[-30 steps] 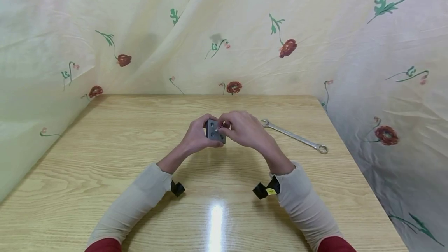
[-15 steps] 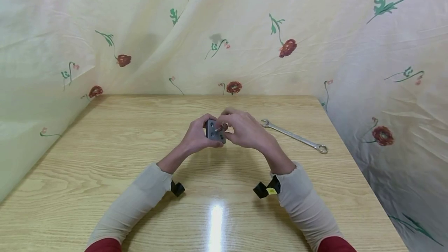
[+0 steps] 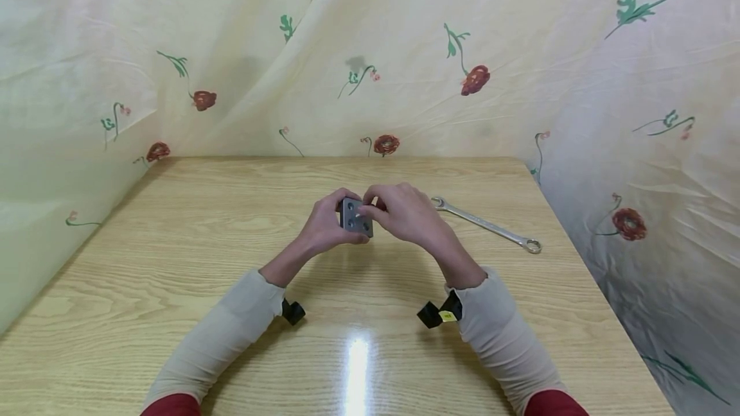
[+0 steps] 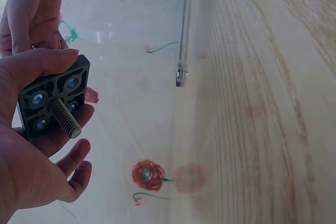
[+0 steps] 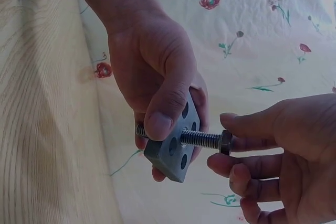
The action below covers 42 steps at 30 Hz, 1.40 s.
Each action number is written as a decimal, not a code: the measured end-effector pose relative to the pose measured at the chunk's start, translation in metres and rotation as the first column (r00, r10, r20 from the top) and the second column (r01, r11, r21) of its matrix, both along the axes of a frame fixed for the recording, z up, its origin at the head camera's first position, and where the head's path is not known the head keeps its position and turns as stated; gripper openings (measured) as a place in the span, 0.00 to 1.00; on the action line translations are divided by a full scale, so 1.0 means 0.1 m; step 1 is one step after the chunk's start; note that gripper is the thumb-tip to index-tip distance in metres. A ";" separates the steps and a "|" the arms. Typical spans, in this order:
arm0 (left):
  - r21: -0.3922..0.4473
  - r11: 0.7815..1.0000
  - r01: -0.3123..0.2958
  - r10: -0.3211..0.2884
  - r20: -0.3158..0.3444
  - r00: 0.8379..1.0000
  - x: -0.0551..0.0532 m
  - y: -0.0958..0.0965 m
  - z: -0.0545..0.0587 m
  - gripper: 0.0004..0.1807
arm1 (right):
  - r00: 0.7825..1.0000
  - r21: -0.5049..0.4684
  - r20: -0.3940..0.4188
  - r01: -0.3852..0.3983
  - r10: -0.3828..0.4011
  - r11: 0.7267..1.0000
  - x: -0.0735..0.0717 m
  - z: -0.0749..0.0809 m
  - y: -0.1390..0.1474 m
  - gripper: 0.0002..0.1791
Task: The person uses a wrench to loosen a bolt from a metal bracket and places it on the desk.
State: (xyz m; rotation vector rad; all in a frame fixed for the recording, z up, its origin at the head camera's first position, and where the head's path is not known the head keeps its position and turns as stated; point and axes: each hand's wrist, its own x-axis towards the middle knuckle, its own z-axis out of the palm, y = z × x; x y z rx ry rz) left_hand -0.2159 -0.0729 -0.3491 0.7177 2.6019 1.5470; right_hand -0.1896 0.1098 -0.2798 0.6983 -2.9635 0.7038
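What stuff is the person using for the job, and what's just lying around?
Being used:
Gray plate with holes, held in the left hand
Bolt poking through the plate, its head at the fingers of the right hand

Just lying around:
Wrench on the table; no hand touches it, though it might go with the bolt

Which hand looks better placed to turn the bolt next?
Probably the right hand: its fingers are at the head of the bolt, while the left hand is occupied gripping the plate that the bolt passes through.
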 end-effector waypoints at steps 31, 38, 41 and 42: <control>0.015 1.000 0.000 0.000 0.007 1.000 0.00 0.01 0.01 0.35 | 0.987 0.026 -0.131 -0.095 0.097 0.995 -0.01 0.00 0.04 0.17; -0.001 1.000 -0.001 0.001 0.005 1.000 0.01 0.01 0.01 0.35 | 0.997 0.028 -0.050 -0.052 0.054 0.998 -0.01 -0.01 0.03 0.09; -0.001 1.000 -0.001 0.001 0.002 1.000 0.01 0.01 0.02 0.35 | 0.993 0.035 -0.082 -0.080 0.082 0.996 -0.01 -0.01 0.03 0.07; 0.001 1.000 -0.001 0.001 0.001 1.000 0.02 0.01 0.02 0.35 | 0.991 0.038 -0.095 -0.093 0.096 0.995 -0.01 -0.01 0.04 0.06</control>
